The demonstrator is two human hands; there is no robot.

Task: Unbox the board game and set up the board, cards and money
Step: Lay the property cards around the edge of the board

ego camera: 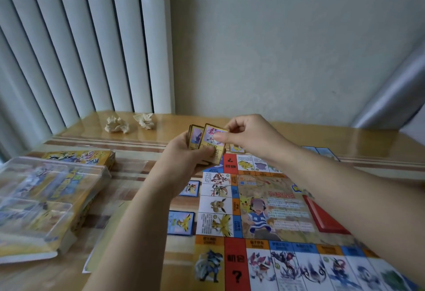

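**Left hand** [184,155] cups a deck of cards [195,135] from below, its fingers curled round the lower edge and the card faces turned toward the viewer. **Right hand** [250,134] pinches the top card [210,143] near its upper corner between thumb and forefinger, apparently to read it and peel it off for placing. This card is gold-bordered, with a pink figure and a printed caption. The deck is slightly fanned, so a second face shows behind it. Both are held above the far left corner of the game board [276,201].

The board lies unfolded and flat on the counter [322,134]. It shows a track of illustrated squares with blue, orange and red headers, two red question-mark squares, a central cartoon panel with text, and a red rectangle [322,217], probably a card bay.

Just outside the board's left edge lie a blue-bordered card [180,223] and, farther off, a second blue-bordered card [189,188]. The nearer one sits beside a square bearing the same yellow bird, which suggests cards are being dealt to their matching spaces.

At left, the game box [41,203] under its clear plastic cover is set aside, off the board. A sheet of paper [101,244] shows at its near right edge. No money can be made out.

Beyond, two crumpled paper wads [116,125] sit near the vertical blinds [69,49].
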